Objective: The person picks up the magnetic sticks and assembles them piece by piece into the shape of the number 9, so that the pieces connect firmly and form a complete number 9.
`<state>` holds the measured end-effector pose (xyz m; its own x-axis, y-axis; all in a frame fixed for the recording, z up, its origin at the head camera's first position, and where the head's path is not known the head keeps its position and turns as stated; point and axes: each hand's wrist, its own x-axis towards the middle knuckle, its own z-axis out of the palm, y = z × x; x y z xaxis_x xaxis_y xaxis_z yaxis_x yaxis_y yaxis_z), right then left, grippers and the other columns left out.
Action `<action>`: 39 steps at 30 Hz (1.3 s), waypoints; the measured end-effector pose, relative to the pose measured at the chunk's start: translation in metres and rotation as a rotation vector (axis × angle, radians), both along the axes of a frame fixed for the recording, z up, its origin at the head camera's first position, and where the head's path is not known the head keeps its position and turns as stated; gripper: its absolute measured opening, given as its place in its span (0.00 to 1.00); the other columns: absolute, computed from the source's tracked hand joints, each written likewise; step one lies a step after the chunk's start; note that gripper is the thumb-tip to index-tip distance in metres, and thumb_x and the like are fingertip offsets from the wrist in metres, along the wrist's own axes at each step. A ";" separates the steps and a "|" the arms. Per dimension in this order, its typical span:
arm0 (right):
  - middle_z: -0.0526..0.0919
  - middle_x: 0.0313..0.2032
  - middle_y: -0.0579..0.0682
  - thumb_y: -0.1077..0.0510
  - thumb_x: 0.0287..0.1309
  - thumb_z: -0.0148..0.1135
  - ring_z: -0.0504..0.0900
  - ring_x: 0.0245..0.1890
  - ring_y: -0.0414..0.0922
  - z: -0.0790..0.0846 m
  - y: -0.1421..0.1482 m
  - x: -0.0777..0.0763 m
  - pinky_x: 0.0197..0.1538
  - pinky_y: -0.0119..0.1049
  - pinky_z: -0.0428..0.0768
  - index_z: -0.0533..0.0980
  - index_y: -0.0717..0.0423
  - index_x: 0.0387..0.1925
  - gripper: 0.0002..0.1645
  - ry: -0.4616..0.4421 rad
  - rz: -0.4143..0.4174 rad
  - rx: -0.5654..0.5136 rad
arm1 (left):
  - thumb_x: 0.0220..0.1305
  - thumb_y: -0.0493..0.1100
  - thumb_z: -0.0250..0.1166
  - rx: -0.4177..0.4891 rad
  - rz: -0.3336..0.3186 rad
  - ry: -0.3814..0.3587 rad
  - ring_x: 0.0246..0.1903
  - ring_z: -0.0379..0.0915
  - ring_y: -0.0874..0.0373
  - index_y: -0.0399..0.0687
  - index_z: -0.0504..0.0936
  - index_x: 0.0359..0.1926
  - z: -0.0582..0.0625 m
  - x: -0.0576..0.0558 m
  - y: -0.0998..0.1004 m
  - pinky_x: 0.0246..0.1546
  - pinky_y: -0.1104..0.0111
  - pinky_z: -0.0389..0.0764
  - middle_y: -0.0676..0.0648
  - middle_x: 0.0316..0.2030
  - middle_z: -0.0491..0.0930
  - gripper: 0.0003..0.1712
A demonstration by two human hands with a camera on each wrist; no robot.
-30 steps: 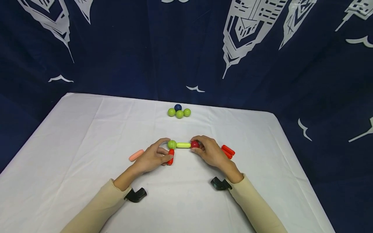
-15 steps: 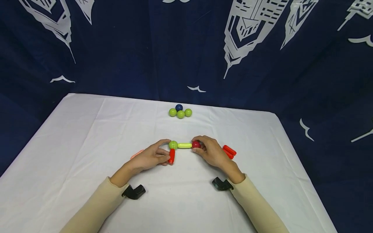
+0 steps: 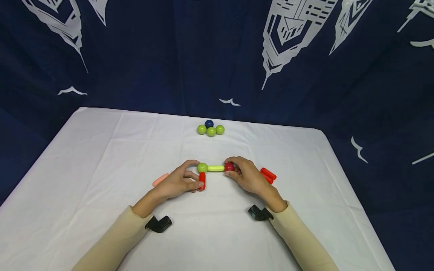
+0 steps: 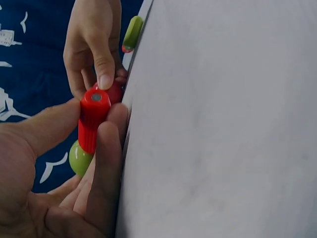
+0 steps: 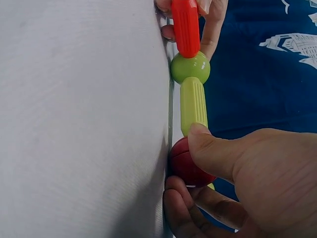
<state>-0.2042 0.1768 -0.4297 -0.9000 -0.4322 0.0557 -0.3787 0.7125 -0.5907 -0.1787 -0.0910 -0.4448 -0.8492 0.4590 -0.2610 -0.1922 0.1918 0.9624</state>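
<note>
My left hand (image 3: 183, 180) pinches a red magnetic rod (image 4: 89, 124) between thumb and fingers; a metal disc shows in its end. The rod's far end meets a light green ball (image 5: 190, 68), and my left index finger reaches to that ball's side. From the ball a yellow-green rod (image 3: 216, 168) runs right to a dark red ball (image 5: 190, 162). My right hand (image 3: 249, 177) grips the dark red ball, its thumb across the top by the rod's end. The joined pieces form a corner low over the white tabletop.
Three light green balls (image 3: 211, 131) and a dark blue ball (image 3: 208, 123) sit together farther back. Red rods (image 3: 268, 174) lie beyond the right hand, and a salmon rod (image 3: 160, 179) lies partly behind the left. A white cloth (image 3: 210, 233) covers the table; a navy curtain (image 3: 152, 56) hangs behind.
The left hand drew back slightly, then came forward again, its thumb once more over the red rod. The rod stands a little straighter. The right hand keeps its hold on the dark red ball.
</note>
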 end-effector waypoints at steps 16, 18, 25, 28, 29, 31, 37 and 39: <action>0.85 0.48 0.52 0.52 0.63 0.68 0.82 0.37 0.43 0.016 0.010 -0.022 0.43 0.39 0.80 0.78 0.59 0.58 0.25 -0.004 0.084 -0.008 | 0.65 0.37 0.69 0.013 0.003 -0.021 0.38 0.84 0.57 0.46 0.56 0.73 0.001 -0.001 -0.007 0.44 0.67 0.82 0.40 0.49 0.82 0.42; 0.85 0.50 0.53 0.54 0.64 0.68 0.83 0.39 0.45 0.020 0.009 -0.029 0.45 0.41 0.81 0.77 0.60 0.58 0.24 0.002 0.065 -0.009 | 0.65 0.38 0.69 0.016 -0.007 -0.021 0.38 0.84 0.57 0.47 0.56 0.73 0.001 -0.002 -0.007 0.44 0.68 0.81 0.41 0.48 0.82 0.42; 0.82 0.54 0.59 0.56 0.66 0.65 0.84 0.45 0.53 0.033 0.003 -0.067 0.48 0.47 0.82 0.76 0.61 0.60 0.23 0.023 0.052 -0.007 | 0.66 0.38 0.68 0.024 -0.024 -0.012 0.39 0.84 0.57 0.48 0.55 0.73 0.003 -0.004 -0.007 0.43 0.69 0.81 0.42 0.47 0.82 0.41; 0.79 0.57 0.63 0.62 0.69 0.59 0.82 0.50 0.57 0.032 0.003 -0.084 0.53 0.49 0.81 0.72 0.59 0.64 0.23 0.013 0.053 -0.013 | 0.66 0.38 0.68 0.029 -0.034 -0.022 0.39 0.84 0.57 0.48 0.55 0.73 0.001 -0.004 -0.006 0.44 0.68 0.82 0.41 0.47 0.82 0.41; 0.77 0.59 0.63 0.64 0.70 0.56 0.82 0.50 0.58 0.031 0.003 -0.090 0.52 0.49 0.81 0.70 0.57 0.66 0.24 -0.022 0.046 -0.027 | 0.66 0.38 0.68 0.027 -0.039 -0.022 0.39 0.84 0.57 0.48 0.55 0.73 0.001 -0.004 -0.006 0.44 0.68 0.82 0.41 0.48 0.82 0.41; 0.72 0.64 0.63 0.67 0.71 0.51 0.80 0.50 0.57 0.028 0.001 -0.101 0.52 0.47 0.81 0.66 0.52 0.69 0.27 -0.132 0.016 -0.072 | 0.66 0.38 0.67 0.030 -0.044 -0.025 0.39 0.84 0.57 0.47 0.55 0.73 0.000 -0.004 -0.007 0.44 0.68 0.82 0.41 0.48 0.82 0.41; 0.61 0.70 0.59 0.65 0.76 0.43 0.74 0.51 0.49 0.015 -0.002 -0.129 0.51 0.34 0.79 0.56 0.37 0.75 0.33 -0.525 -0.114 -0.243 | 0.67 0.37 0.67 0.023 -0.044 -0.020 0.39 0.84 0.58 0.46 0.56 0.73 -0.001 -0.003 -0.008 0.44 0.69 0.81 0.41 0.46 0.82 0.40; 0.60 0.69 0.58 0.65 0.76 0.43 0.73 0.51 0.48 0.012 -0.003 -0.136 0.53 0.33 0.77 0.54 0.34 0.76 0.35 -0.575 -0.126 -0.265 | 0.67 0.37 0.67 0.021 -0.041 -0.018 0.39 0.84 0.58 0.46 0.56 0.73 0.000 -0.003 -0.008 0.43 0.69 0.81 0.42 0.46 0.82 0.40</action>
